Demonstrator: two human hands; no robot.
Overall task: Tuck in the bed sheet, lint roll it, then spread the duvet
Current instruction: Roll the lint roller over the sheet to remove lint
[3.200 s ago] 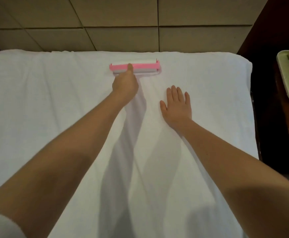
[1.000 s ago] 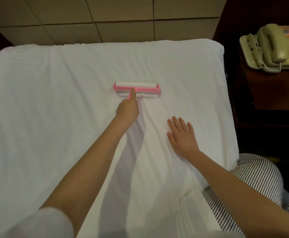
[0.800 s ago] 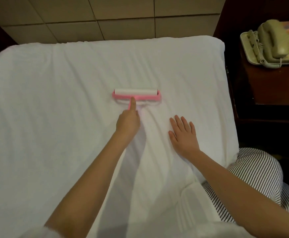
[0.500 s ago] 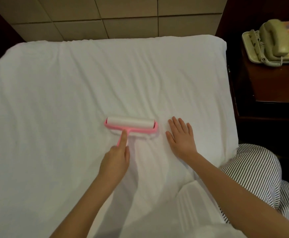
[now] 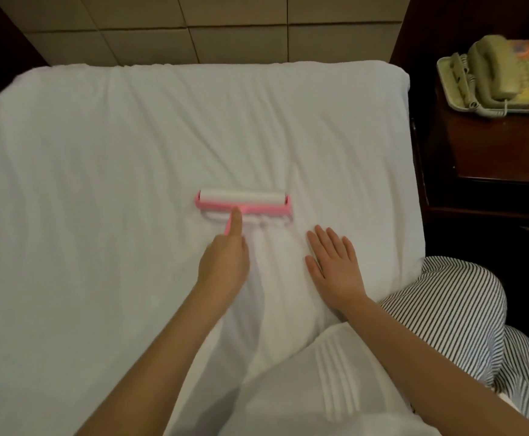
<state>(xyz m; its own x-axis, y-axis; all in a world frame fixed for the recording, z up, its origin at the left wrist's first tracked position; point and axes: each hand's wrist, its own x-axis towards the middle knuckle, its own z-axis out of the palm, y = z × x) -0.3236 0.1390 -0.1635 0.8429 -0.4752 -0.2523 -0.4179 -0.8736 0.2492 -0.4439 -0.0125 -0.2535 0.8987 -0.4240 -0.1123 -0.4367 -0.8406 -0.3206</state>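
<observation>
Noted: left hand [image 5: 224, 265] grips pink-framed white lint roller [image 5: 242, 201], forefinger along handle; right hand [image 5: 335, 265] flat, fingers straight, on white bed sheet [image 5: 99, 184] — risk: roller bunches slack fabric.

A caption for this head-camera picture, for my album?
Left hand grips a pink lint roller on the bed sheet; right hand rests flat beside it.

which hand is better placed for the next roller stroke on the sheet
Left. The left hand grips the pink lint roller by its handle; the right hand lies flat on the bed sheet beside it, holding nothing.
</observation>
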